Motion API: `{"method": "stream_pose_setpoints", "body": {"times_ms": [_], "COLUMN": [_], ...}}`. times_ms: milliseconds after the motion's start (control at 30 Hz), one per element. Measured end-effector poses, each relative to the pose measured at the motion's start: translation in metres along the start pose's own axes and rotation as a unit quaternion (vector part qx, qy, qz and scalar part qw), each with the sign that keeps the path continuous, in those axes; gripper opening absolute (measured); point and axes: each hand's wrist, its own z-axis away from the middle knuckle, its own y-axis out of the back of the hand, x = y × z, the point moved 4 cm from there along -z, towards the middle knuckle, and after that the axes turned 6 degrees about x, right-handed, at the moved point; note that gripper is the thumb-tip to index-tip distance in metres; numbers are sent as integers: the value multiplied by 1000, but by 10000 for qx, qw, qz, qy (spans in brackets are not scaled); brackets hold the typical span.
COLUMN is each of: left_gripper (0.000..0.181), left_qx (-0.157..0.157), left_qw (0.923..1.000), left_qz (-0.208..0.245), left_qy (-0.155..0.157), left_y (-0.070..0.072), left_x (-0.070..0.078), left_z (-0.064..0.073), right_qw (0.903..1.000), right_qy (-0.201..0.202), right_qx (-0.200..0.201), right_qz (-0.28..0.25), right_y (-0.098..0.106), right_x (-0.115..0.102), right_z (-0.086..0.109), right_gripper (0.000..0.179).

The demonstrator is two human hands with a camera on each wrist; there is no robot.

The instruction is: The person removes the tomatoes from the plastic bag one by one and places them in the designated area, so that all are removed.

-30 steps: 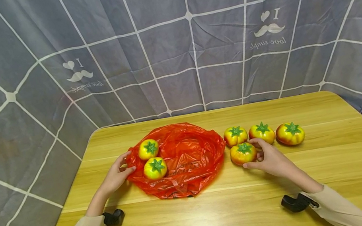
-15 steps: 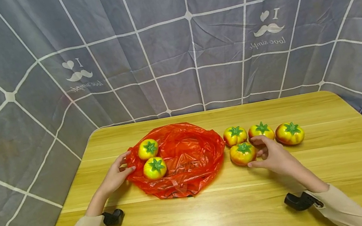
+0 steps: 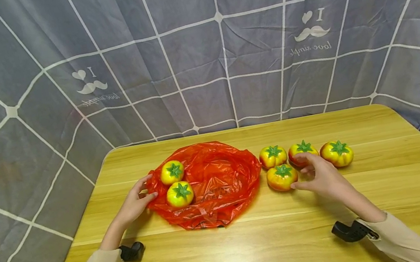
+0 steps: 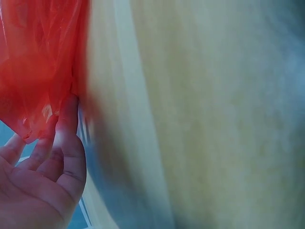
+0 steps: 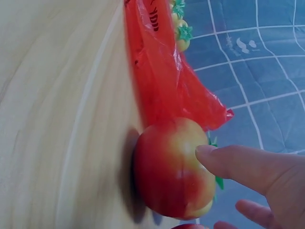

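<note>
A red plastic bag [image 3: 223,182] lies spread on the table, with two yellow tomatoes, a back one [image 3: 172,172] and a front one [image 3: 180,194], at its left side. My left hand [image 3: 134,206] touches the bag's left edge with spread fingers, seen close in the left wrist view. Right of the bag, my right hand [image 3: 323,175] is held with thumb and fingers apart beside a red-yellow tomato [image 3: 281,178]. In the right wrist view the thumb overlaps that tomato [image 5: 171,167]; contact is unclear. Fingers partly cover a second tomato [image 3: 297,153] behind.
Another tomato [image 3: 273,157] stands at the bag's right edge, and one more [image 3: 336,154] lies farthest right. The wooden table [image 3: 232,258] extends in front of the bag. A grey checked curtain [image 3: 197,58] hangs behind and at both sides.
My right hand has drawn back slightly to the right from the front tomato, its fingers spreading wider. The left hand and the bag stay in place.
</note>
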Motion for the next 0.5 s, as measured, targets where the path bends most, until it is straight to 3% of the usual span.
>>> {"method": "stream_pose_setpoints", "body": {"times_ms": [500], "left_gripper": [58], "left_qx": [166], "left_qw": [9998], "left_qz": [113], "left_qy": [-64], "left_y": [1], "left_x": [-1], "left_z": [-1], "right_qw": [9966], "right_qy": [482], "right_qx": [455], "right_qz": [-486], "right_y": [-3], "right_x": [-24], "right_z": [-7], "right_gripper": [62]}}
